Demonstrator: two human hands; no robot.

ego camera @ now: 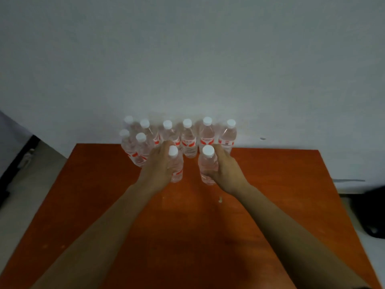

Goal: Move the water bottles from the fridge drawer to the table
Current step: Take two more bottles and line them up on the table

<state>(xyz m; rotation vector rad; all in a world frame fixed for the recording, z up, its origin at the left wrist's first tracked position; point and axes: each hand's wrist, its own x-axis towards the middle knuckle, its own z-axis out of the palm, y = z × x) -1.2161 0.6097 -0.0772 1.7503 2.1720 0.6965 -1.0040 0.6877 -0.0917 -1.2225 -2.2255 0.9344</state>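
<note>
Two clear water bottles with white caps and red labels stand upright on the orange-brown table [270, 205]. My left hand [158, 165] is wrapped around the left bottle [176, 170]. My right hand [226, 170] grips the right bottle [207, 165]. Both bottles' bases seem to rest on the tabletop, in front of a row of several matching bottles [188, 140] lined up along the table's far edge by the wall. Two more of these bottles [139, 151] stand at the left of that row. The fridge drawer is out of sight.
A pale wall [187, 59] rises right behind the table. A dark object [373, 211] lies on the floor to the right. A dark strip [18, 163] runs along the floor at the left. A small pale speck [220, 199] marks the tabletop.
</note>
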